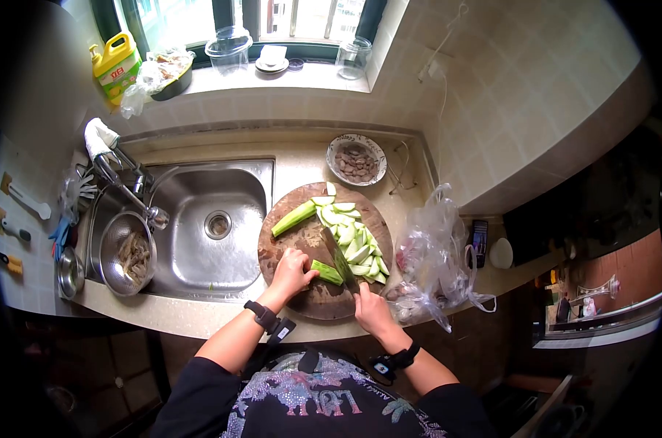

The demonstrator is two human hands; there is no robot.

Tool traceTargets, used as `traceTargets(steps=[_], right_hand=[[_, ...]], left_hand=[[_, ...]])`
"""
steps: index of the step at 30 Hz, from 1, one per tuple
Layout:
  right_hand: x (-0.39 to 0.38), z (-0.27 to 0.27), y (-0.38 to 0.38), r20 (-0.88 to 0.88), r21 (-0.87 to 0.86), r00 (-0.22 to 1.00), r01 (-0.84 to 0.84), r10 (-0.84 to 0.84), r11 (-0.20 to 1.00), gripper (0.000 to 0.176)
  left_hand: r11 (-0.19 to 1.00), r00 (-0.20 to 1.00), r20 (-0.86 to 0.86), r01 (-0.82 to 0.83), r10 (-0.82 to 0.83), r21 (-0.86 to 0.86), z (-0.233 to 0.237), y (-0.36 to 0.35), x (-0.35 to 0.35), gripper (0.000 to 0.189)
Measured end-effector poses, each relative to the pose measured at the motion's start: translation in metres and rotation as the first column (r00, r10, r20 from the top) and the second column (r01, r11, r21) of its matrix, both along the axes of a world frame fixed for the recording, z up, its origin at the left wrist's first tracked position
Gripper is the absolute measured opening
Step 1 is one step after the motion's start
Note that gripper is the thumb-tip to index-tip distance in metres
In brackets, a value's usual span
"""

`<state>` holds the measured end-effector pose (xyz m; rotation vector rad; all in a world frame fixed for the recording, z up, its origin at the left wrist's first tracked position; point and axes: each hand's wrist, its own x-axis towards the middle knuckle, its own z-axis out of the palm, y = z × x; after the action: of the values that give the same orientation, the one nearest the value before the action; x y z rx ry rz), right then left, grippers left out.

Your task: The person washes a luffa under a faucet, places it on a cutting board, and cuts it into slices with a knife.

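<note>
On the round wooden cutting board (283, 244), my left hand (291, 271) has its fingers closed on the end of a short piece of green gourd (327, 272), perhaps luffa. My right hand (373, 310) grips the handle of a kitchen knife (337, 255), whose dark blade lies between that piece and the cut gourd chunks (360, 248). The chunks, pale inside, are heaped on the board's right side. A longer uncut length of gourd (294, 218) rests at the upper left of the board.
Left of the board is a steel sink (181, 219) with a faucet (130, 191) and a colander (117, 274) holding what looks like shrimp. A patterned bowl (356, 139) of brownish pieces stands behind. Plastic bags (437, 255) and a phone (479, 241) lie to the right.
</note>
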<state>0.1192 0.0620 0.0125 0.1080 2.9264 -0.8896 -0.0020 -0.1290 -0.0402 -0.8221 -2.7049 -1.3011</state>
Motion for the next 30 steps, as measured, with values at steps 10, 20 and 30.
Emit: traceTargets(steps=[10, 20, 30], right_hand=[[-0.016, -0.009, -0.008, 0.142, 0.054, 0.99, -0.024, 0.016, 0.998, 0.019], [-0.002, 0.01, -0.014, 0.098, -0.01, 0.995, 0.018, -0.017, 1.0, 0.019], [-0.019, -0.015, -0.028, 0.107, 0.14, 0.994, 0.021, -0.036, 0.99, 0.019]], left_hand=[[1.0, 1.0, -0.009, -0.009, 0.009, -0.014, -0.002, 0.001, 0.0, 0.027], [0.999, 1.0, 0.009, -0.024, 0.024, -0.028, 0.001, 0.0, 0.0, 0.027], [1.0, 1.0, 0.003, -0.018, 0.018, -0.025, -0.001, 0.0, 0.001, 0.028]])
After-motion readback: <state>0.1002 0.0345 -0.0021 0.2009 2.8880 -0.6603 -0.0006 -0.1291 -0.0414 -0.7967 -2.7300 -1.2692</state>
